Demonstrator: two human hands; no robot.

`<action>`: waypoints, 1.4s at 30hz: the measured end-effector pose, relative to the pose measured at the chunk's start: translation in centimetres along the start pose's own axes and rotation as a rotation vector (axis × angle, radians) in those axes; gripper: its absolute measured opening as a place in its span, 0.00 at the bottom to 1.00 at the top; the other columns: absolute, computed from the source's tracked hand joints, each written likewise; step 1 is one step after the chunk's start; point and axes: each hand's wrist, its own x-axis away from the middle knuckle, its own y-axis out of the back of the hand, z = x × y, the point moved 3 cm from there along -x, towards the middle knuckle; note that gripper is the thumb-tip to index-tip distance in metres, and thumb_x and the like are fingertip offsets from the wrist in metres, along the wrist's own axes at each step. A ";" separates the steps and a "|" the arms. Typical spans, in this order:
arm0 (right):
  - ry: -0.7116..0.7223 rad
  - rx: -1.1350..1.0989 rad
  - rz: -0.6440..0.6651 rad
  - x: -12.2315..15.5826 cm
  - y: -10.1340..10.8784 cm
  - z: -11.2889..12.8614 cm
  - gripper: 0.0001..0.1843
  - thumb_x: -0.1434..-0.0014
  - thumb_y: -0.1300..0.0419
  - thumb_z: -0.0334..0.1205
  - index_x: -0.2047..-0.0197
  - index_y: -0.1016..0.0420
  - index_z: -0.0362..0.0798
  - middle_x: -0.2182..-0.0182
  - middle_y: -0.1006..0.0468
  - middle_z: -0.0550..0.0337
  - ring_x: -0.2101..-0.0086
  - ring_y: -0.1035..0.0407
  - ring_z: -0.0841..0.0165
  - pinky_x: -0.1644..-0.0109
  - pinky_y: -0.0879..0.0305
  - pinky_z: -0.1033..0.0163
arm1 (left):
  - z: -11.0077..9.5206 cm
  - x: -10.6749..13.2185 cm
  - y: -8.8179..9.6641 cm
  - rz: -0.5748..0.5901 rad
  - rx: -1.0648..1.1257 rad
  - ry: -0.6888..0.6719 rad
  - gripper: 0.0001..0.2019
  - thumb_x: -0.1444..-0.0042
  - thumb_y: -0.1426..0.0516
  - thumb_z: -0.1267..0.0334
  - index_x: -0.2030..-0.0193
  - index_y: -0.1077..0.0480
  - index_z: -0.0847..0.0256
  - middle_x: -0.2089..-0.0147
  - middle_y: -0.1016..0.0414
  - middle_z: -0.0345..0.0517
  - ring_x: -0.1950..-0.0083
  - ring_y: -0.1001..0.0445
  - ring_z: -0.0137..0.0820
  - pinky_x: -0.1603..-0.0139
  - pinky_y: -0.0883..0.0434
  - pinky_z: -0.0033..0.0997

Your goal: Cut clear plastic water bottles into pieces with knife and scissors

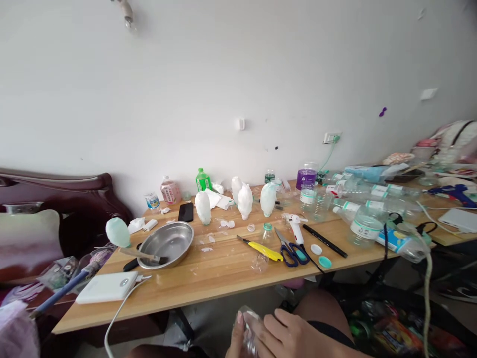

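Below the table's front edge, over my lap, I hold a clear plastic bottle piece (249, 318). My left hand (235, 339) grips its left side, the thumb pointing up; most of that hand is cut off by the frame's bottom. Curled over the right side of the plastic is my right hand (288, 334). On the table nearby lie a yellow utility knife (265, 250), dark-handled scissors (292, 251) and a small bottle top with a green cap (267, 232). Farther back stand several white-coated rounded shapes (245, 201).
A steel bowl (171, 241) with a brush (149, 255) resting in it sits left, near a white power bank (107, 287) with its cable. A glue gun (296, 228) and black marker (324, 240) lie right, before several clear bottles (367, 226). The wooden table (223, 278) ends above my lap.
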 end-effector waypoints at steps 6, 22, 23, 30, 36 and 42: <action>-0.228 -0.164 0.094 0.0 -1.7 1.3 0.03 0.42 0.42 0.31 0.66 0.27 0.46 0.73 0.20 0.59 0.77 0.33 0.66 0.77 0.49 0.60 | -0.1 -0.1 0.5 -0.008 -0.006 -0.080 0.14 0.51 0.34 0.50 0.66 0.24 0.60 0.67 0.20 0.51 0.52 0.21 0.49 0.49 0.26 0.45; -1.821 -2.094 -0.441 3.1 -1.4 5.0 0.16 0.49 0.29 0.48 0.65 0.26 0.47 0.52 0.21 0.53 0.58 0.25 0.67 0.54 0.31 0.63 | -5.9 1.7 -1.4 -0.178 0.252 -0.291 0.31 0.37 0.50 0.43 0.46 0.35 0.76 0.47 0.24 0.69 0.44 0.23 0.43 0.46 0.22 0.39; -1.849 -2.141 -0.404 3.4 -1.0 5.1 0.15 0.48 0.29 0.47 0.66 0.28 0.47 0.51 0.21 0.53 0.56 0.25 0.66 0.52 0.31 0.63 | -6.2 1.7 -1.4 -0.173 0.273 -0.297 0.33 0.38 0.50 0.41 0.44 0.36 0.77 0.48 0.24 0.69 0.45 0.22 0.43 0.47 0.22 0.39; -1.570 -1.702 -0.265 2.2 3.7 0.3 0.06 0.43 0.33 0.41 0.66 0.24 0.49 0.57 0.22 0.57 0.58 0.26 0.68 0.53 0.29 0.65 | -5.6 0.7 -1.5 -0.175 0.304 -0.287 0.35 0.38 0.52 0.40 0.40 0.40 0.74 0.46 0.25 0.68 0.46 0.22 0.41 0.48 0.22 0.37; -0.612 -0.815 -0.070 -1.8 1.6 -2.2 0.13 0.34 0.48 0.27 0.54 0.24 0.47 0.54 0.22 0.54 0.51 0.28 0.68 0.45 0.30 0.63 | -2.7 0.7 -3.7 -0.030 0.210 -0.139 0.30 0.37 0.51 0.42 0.50 0.29 0.72 0.54 0.21 0.62 0.51 0.21 0.38 0.51 0.25 0.31; -0.042 -0.284 0.223 0.2 -2.2 -0.1 0.10 0.37 0.44 0.28 0.57 0.23 0.37 0.58 0.21 0.47 0.57 0.27 0.60 0.52 0.27 0.58 | -1.2 1.5 -3.1 -0.038 0.126 -0.064 0.21 0.36 0.47 0.50 0.56 0.25 0.70 0.59 0.19 0.55 0.55 0.21 0.35 0.50 0.27 0.30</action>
